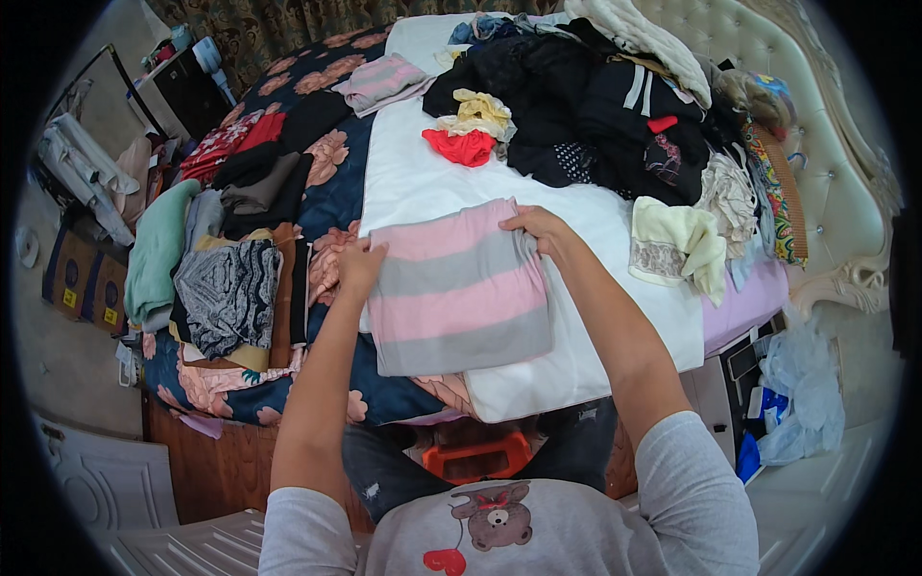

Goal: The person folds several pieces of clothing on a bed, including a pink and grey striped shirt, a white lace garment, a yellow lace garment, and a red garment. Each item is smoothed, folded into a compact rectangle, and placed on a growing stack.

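A pink and grey striped cloth (461,288), folded into a rough rectangle, lies before me on the bed, partly over a white sheet (598,345). At its upper left corner, my left hand (360,266) pinches the edge between thumb and fingers. My right hand (539,227) grips the upper right corner. Farther up, another pink and grey striped textile (385,79) sits folded where the white sheet meets a dark blue floral cover (335,187).
Folded clothes, with a black-and-white patterned garment (229,295) on top, are stacked at left. A heap of black clothing (576,108) spreads at the upper right, beside a cream towel (659,241). The tufted headboard (828,187) borders the right side. An orange stool (475,457) stands below.
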{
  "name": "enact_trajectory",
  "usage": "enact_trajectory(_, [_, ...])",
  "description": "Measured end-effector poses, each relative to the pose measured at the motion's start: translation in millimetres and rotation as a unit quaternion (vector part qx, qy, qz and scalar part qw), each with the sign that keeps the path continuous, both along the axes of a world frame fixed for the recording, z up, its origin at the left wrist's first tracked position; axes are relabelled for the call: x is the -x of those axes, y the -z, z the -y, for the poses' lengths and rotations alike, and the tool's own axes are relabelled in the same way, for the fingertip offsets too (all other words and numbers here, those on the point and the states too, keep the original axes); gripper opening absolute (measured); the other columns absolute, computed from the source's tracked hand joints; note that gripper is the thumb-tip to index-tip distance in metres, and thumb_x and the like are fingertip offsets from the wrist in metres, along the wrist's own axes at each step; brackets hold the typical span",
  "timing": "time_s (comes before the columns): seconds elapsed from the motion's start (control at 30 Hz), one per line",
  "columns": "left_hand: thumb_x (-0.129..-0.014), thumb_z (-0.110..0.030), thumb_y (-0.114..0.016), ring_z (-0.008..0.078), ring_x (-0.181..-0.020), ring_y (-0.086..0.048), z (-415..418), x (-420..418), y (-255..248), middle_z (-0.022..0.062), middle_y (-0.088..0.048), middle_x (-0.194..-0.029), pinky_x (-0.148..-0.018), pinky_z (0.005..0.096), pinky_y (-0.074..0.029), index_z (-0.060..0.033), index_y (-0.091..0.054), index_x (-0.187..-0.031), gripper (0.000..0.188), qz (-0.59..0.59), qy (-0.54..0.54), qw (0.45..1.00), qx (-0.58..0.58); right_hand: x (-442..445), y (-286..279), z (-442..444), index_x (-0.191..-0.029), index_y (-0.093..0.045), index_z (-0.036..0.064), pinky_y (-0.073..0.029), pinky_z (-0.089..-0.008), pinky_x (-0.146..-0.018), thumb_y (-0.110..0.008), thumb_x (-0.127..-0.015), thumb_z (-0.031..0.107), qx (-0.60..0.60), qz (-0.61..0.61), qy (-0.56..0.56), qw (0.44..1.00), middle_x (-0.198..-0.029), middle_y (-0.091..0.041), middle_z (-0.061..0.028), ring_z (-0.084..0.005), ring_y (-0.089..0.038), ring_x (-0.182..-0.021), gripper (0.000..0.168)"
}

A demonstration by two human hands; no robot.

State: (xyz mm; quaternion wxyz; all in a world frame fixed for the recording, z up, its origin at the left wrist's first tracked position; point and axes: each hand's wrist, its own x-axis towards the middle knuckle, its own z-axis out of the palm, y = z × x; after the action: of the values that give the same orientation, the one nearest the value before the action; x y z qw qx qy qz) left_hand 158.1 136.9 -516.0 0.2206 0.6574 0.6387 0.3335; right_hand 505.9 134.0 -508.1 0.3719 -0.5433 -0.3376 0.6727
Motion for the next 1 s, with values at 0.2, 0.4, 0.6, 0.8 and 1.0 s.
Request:
enact_trajectory(0.2, [-0.082, -0.021, -0.070, 0.0115, -0.062, -0.051, -19, 17, -15, 0.0032, -0.060, -0.069, -0.062, 0.0265, -0.043, 0.0034, -0.065, -0.085, 0.025, 0.212, -0.034, 0.976, 0.042, 16, -24, 2, -0.108, -0.063, 0.003, -0.055, -0.0336, -0.074, -0.063, -0.081, -0.003, -0.106, -0.105, 0.053, 0.987, -0.093, -0.068, -0.0080, -0.0184, -0.066, -0.079, 0.027])
enact_trajectory(0.4, [-0.079, -0.027, -0.069, 0.0304, -0.062, -0.061, -22, -2, 29, 0.0155, -0.063, -0.066, -0.061, 0.0396, -0.047, 0.0007, -0.064, -0.081, 0.028, 0.043, -0.082, 0.990, -0.103, 21, 3, 2, -0.108, -0.064, -0.002, -0.050, -0.0283, -0.076, -0.062, -0.079, -0.005, -0.152, 0.096, 0.130, 0.975, -0.092, -0.068, -0.0068, -0.0161, -0.064, -0.081, 0.029])
enact_trajectory(0.6, [-0.081, -0.027, -0.069, 0.0326, -0.076, -0.064, -26, -6, -13, 0.0158, -0.067, -0.079, -0.070, 0.0415, -0.048, -0.0055, -0.062, -0.103, 0.032, 0.061, -0.126, 0.983, -0.116, 28, -20, -22, -0.122, -0.053, -0.006, -0.050, -0.0307, -0.077, -0.068, -0.079, -0.001, -0.187, 0.102, 0.168, 0.963, -0.099, -0.064, -0.0105, -0.0167, -0.062, -0.084, 0.046])
enact_trajectory(0.8, [-0.082, -0.022, -0.068, 0.0304, -0.079, -0.062, -33, -22, -1, 0.0119, -0.065, -0.079, -0.074, 0.0398, -0.047, -0.0069, -0.057, -0.118, 0.040, -0.007, -0.156, 0.983, -0.093, 14, 19, -29, -0.129, -0.052, 0.001, -0.047, -0.0287, -0.082, -0.070, -0.077, 0.000, -0.153, 0.268, 0.214, 0.927, -0.106, -0.062, -0.0123, -0.0174, -0.059, -0.090, 0.055])
enact_trajectory(1.0, [-0.084, -0.018, -0.065, 0.0335, -0.104, -0.058, -23, -13, -6, 0.0167, -0.062, -0.111, -0.083, 0.0406, -0.045, -0.0109, -0.058, -0.119, 0.037, -0.011, -0.152, 0.975, -0.163, 41, -10, -27, -0.129, -0.051, 0.002, -0.047, -0.0266, -0.079, -0.070, -0.077, 0.003, -0.241, 0.075, 0.218, 0.943, -0.102, -0.063, -0.0120, -0.0175, -0.060, -0.086, 0.055])
